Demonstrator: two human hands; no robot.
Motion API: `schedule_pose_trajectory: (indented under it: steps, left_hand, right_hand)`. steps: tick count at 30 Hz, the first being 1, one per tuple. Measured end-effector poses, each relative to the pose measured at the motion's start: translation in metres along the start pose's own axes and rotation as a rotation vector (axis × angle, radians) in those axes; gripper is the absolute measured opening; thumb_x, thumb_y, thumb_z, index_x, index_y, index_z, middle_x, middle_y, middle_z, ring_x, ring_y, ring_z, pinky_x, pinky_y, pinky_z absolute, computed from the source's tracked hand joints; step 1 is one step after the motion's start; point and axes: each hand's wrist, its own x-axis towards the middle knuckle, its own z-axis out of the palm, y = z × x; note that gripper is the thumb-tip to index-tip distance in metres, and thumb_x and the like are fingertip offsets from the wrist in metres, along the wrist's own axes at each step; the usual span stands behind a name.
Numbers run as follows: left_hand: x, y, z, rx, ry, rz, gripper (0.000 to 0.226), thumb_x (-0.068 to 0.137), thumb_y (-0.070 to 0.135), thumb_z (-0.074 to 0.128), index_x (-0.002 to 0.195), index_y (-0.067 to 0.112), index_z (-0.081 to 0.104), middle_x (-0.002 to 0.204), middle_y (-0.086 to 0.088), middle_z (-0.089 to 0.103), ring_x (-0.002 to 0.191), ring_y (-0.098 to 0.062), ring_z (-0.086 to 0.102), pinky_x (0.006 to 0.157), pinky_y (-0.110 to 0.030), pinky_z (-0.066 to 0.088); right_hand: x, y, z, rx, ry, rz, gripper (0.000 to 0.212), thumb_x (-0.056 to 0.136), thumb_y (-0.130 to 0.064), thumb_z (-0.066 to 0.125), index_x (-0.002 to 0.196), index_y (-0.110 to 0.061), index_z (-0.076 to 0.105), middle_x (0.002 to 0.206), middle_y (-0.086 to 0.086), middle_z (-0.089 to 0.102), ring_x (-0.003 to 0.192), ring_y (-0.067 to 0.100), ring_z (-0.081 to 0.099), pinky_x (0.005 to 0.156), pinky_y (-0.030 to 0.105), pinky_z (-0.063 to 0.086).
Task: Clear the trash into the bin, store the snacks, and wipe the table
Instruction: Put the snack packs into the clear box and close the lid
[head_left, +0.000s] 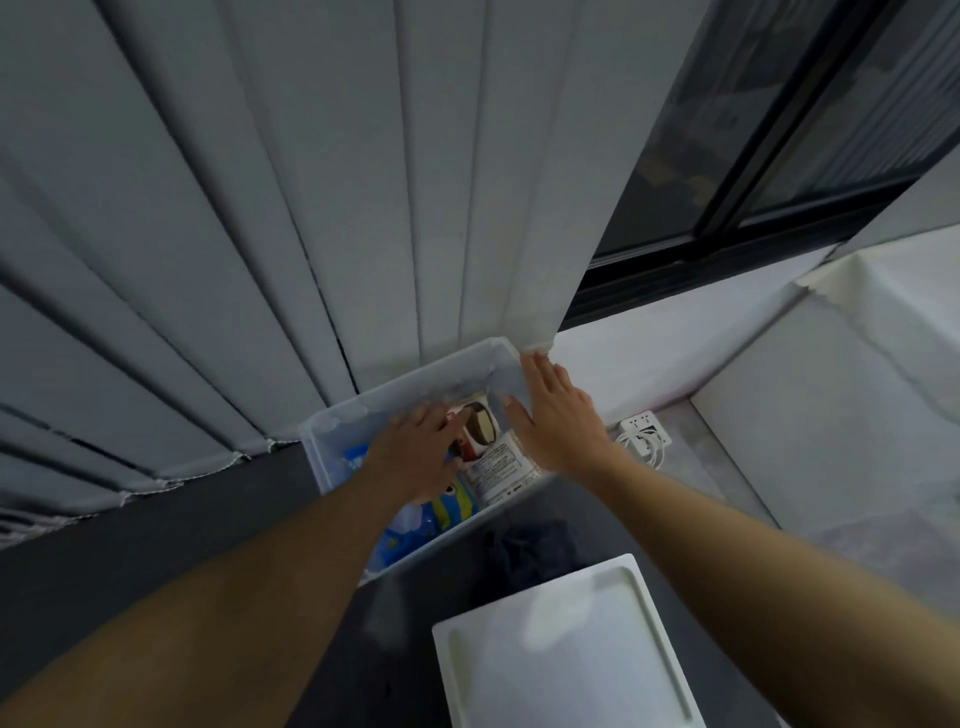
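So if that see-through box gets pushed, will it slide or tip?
Probably slides rather than tips: the box looks wider than tall. Likely light, holding only snack packets. Its thin see-through walls may flex under the right hand.

Seen from above: a translucent white plastic box (415, 374) on a dark desk (182, 519). Inside the box: a blue-and-yellow snack bag (431, 519), a white printed packet (498, 465), a brown-and-red packet (480, 423). Reaching into the box over the packets: left hand (415, 452), grip unclear. Flat against the box's right wall: right hand (556, 410), fingers (535, 374) straight. Right of the box: a white power strip (644, 431).
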Motion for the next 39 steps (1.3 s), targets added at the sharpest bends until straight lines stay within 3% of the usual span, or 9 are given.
schedule_pose_trajectory:
  steps: [6,11,17,21,26,30,34,39]
  left_hand:
    - [-0.046,-0.012,-0.024,-0.088,0.173,-0.07,0.064,0.103,0.042,0.037,0.158,0.025,0.009,0.165,-0.004,0.015,0.151,-0.025,0.014,0.122,-0.045,0.013]
    - [-0.094,-0.027,-0.02,-0.093,0.214,-0.162,0.066,0.103,0.043,0.034,0.159,0.026,0.004,0.168,-0.004,0.005,0.154,-0.023,0.005,0.123,-0.046,0.01]
    - [-0.168,-0.047,0.0,-0.096,0.271,-0.294,0.067,0.103,0.043,0.033,0.16,0.021,0.004,0.167,-0.005,0.01,0.153,-0.026,0.012,0.123,-0.044,0.014]
    - [-0.22,-0.062,0.026,-0.179,0.249,-0.419,0.069,0.104,0.039,0.032,0.16,0.016,-0.002,0.168,-0.004,0.004,0.154,-0.023,0.008,0.124,-0.044,0.011]
    - [-0.278,-0.087,0.075,-0.224,0.13,-0.56,0.072,0.104,0.042,0.032,0.159,0.017,-0.006,0.168,-0.006,0.003,0.154,-0.028,0.007,0.124,-0.044,0.012]
    - [-0.305,-0.104,0.119,-0.293,0.088,-0.652,0.072,0.101,0.048,0.034,0.16,0.017,0.003,0.165,-0.01,0.016,0.151,-0.032,0.018,0.122,-0.045,0.017]
    - [-0.326,-0.11,0.153,-0.356,0.064,-0.705,0.072,0.097,0.045,0.041,0.157,0.017,0.014,0.16,-0.014,0.026,0.144,-0.036,0.03,0.118,-0.047,0.025]
    - [-0.343,-0.121,0.187,-0.457,0.011,-0.781,0.076,0.097,0.043,0.044,0.158,0.013,0.01,0.162,-0.019,0.017,0.148,-0.037,0.021,0.12,-0.047,0.022]
  right_hand:
    - [-0.016,-0.03,-0.007,-0.061,0.051,-0.08,0.072,0.097,-0.06,0.018,0.156,-0.02,0.007,0.165,0.009,0.012,0.151,0.032,0.014,0.119,0.055,0.024]
    - [-0.036,-0.066,-0.01,-0.021,0.081,-0.142,0.07,0.1,-0.056,0.026,0.158,-0.018,0.013,0.167,0.007,0.009,0.153,0.029,0.008,0.123,0.049,0.014]
    - [-0.066,-0.113,0.004,0.022,0.041,-0.265,0.068,0.103,-0.053,0.033,0.158,-0.019,0.014,0.166,0.006,0.011,0.153,0.028,0.01,0.122,0.046,0.014]
    - [-0.083,-0.154,0.022,0.035,-0.004,-0.381,0.067,0.103,-0.052,0.034,0.158,-0.017,0.015,0.166,0.007,0.012,0.152,0.028,0.011,0.121,0.045,0.015]
    - [-0.107,-0.205,0.054,0.096,-0.017,-0.504,0.063,0.101,-0.049,0.042,0.154,-0.016,0.031,0.162,0.007,0.026,0.151,0.025,0.018,0.122,0.043,0.017]
    - [-0.121,-0.23,0.092,0.068,0.028,-0.665,0.061,0.098,-0.047,0.047,0.144,-0.007,0.048,0.149,0.012,0.049,0.143,0.029,0.038,0.115,0.045,0.032]
    - [-0.128,-0.243,0.132,-0.054,-0.226,-0.623,0.064,0.098,-0.049,0.048,0.151,-0.014,0.035,0.154,0.007,0.04,0.146,0.025,0.028,0.117,0.041,0.024]
    - [-0.14,-0.248,0.178,-0.165,-0.448,-0.483,0.073,0.092,-0.058,0.052,0.149,-0.017,0.035,0.15,0.011,0.043,0.137,0.03,0.04,0.113,0.045,0.033]
